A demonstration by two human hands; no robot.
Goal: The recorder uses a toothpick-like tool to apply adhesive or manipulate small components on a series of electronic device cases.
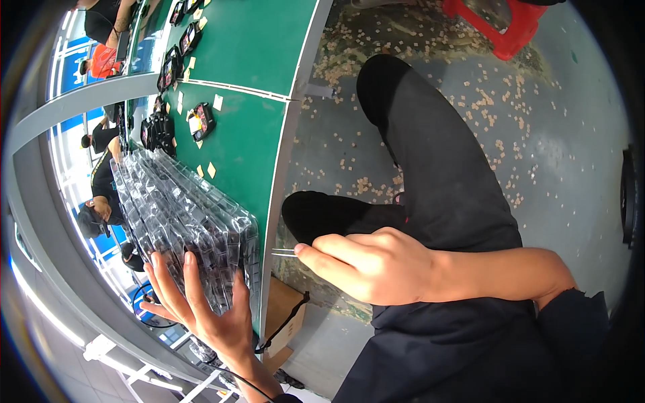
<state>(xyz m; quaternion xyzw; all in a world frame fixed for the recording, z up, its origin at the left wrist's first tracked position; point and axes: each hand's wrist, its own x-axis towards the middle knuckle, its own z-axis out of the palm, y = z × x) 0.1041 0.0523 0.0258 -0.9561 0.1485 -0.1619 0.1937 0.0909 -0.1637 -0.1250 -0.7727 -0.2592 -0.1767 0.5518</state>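
A stack of clear plastic blister trays (181,201) with dark small parts in their pockets stands on the green tabletop (252,134), near its edge. Against the near end of the stack rests my left hand (208,305), its fingers spread across the trays; whether it presses on them I cannot tell. My right hand (376,265) is closed around a pair of thin metal tweezers (283,252). Their tips point left to the table edge, a short way off the trays, and nothing shows between them.
Small black pouches (201,121) and yellowish paper bits (211,170) lie farther up the table. A cardboard box (285,312) stands below the edge. Paper squares litter the floor around my legs (450,154); a red stool (500,30) is at upper right. Other people (104,191) sit across the table.
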